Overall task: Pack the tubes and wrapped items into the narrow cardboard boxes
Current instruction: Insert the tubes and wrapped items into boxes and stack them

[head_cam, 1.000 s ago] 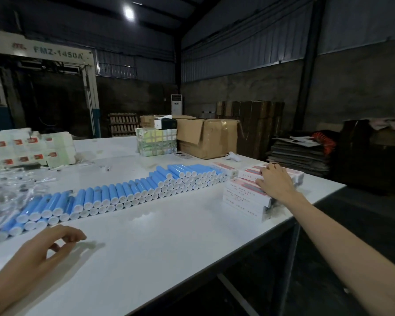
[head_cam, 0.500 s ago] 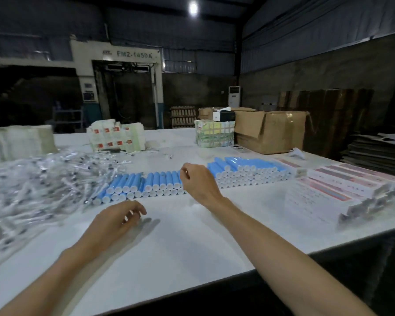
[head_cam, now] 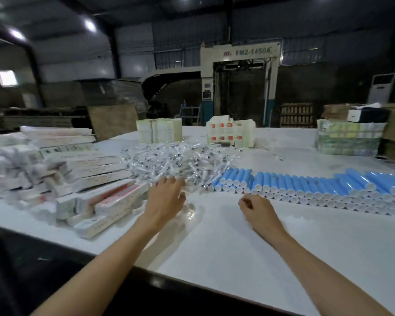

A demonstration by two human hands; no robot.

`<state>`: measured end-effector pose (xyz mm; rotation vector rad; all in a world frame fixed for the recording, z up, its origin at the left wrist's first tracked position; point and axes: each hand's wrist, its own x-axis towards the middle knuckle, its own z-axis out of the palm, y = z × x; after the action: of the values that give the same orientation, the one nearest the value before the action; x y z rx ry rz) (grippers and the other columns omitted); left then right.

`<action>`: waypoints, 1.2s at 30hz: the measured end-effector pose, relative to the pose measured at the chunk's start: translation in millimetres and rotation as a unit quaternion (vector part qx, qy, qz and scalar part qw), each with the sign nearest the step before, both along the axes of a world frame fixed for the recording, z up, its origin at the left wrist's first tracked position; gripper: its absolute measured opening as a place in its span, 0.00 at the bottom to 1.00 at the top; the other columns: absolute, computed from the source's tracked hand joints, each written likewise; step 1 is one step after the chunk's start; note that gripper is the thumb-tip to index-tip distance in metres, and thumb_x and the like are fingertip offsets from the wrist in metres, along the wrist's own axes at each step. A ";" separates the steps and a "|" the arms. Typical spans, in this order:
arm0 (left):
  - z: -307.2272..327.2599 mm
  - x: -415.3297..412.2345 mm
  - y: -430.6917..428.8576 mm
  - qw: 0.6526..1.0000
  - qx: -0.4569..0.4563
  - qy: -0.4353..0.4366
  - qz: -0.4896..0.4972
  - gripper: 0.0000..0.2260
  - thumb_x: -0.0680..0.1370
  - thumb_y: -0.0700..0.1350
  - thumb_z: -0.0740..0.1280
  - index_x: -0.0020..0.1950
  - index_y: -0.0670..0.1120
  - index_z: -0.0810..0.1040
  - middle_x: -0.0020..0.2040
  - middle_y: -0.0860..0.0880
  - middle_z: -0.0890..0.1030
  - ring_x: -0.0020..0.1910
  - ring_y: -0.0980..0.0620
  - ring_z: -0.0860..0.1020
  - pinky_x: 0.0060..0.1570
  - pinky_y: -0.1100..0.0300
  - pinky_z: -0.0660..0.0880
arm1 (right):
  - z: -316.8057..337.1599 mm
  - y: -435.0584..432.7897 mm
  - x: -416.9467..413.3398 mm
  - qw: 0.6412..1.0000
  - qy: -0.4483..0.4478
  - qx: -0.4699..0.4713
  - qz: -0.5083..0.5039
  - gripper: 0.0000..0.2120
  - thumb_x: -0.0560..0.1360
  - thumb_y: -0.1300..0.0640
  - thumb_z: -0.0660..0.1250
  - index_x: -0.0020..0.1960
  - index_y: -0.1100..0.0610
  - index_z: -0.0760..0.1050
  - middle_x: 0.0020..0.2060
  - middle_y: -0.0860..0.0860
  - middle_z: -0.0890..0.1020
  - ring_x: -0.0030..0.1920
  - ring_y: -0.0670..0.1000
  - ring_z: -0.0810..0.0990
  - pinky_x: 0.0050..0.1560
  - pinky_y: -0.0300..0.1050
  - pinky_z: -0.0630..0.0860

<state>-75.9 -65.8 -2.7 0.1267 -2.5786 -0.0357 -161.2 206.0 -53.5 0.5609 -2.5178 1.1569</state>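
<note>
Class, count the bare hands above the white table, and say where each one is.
2. The left hand reaches toward the pile of clear wrapped items. The right hand hovers, fingers curled, in front of the blue tubes. Neither is hidden.

A dim factory packing hall. A big machine [head_cam: 240, 85] marked FMZ-1450A stands behind the white table [head_cam: 237, 242], with corrugated metal walls [head_cam: 192, 53] and stacked cartons [head_cam: 349, 140].

We see a glossy white table [head_cam: 283, 242], smooth blue plastic tubes [head_cam: 306, 185], crinkly clear-wrapped items [head_cam: 176, 163], and matt cardboard boxes [head_cam: 105, 176].
</note>
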 end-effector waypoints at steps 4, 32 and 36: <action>7.9 8.4 -54.2 0.980 -0.061 0.007 0.187 0.20 0.85 0.54 0.63 0.72 0.44 0.73 0.68 0.44 0.77 0.66 0.41 0.73 0.64 0.47 0.69 | 2.4 -2.2 -2.1 1.000 0.001 -0.026 0.014 0.13 0.81 0.59 0.67 0.38 0.52 0.78 0.32 0.48 0.81 0.34 0.45 0.77 0.37 0.39 0.71; 59.6 36.3 -53.6 0.965 0.263 0.005 0.010 0.14 0.91 0.52 0.49 0.69 0.45 0.67 0.55 0.44 0.79 0.41 0.46 0.80 0.31 0.60 0.73 | 10.7 -2.7 4.9 0.994 -0.061 -0.080 0.035 0.09 0.81 0.58 0.68 0.43 0.54 0.82 0.37 0.49 0.84 0.43 0.53 0.84 0.51 0.56 0.82; 54.1 27.1 -2.8 0.876 0.469 -0.059 -0.090 0.22 0.86 0.66 0.52 0.62 0.53 0.78 0.52 0.45 0.86 0.47 0.44 0.86 0.41 0.53 0.79 | 10.0 -1.6 4.8 0.994 -0.061 -0.085 0.037 0.08 0.81 0.57 0.68 0.44 0.54 0.82 0.37 0.49 0.84 0.42 0.53 0.83 0.51 0.56 0.82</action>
<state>-48.8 -68.6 51.5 0.2432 -2.4411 -1.3820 -156.3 204.3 -43.5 0.5578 -2.4843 1.4569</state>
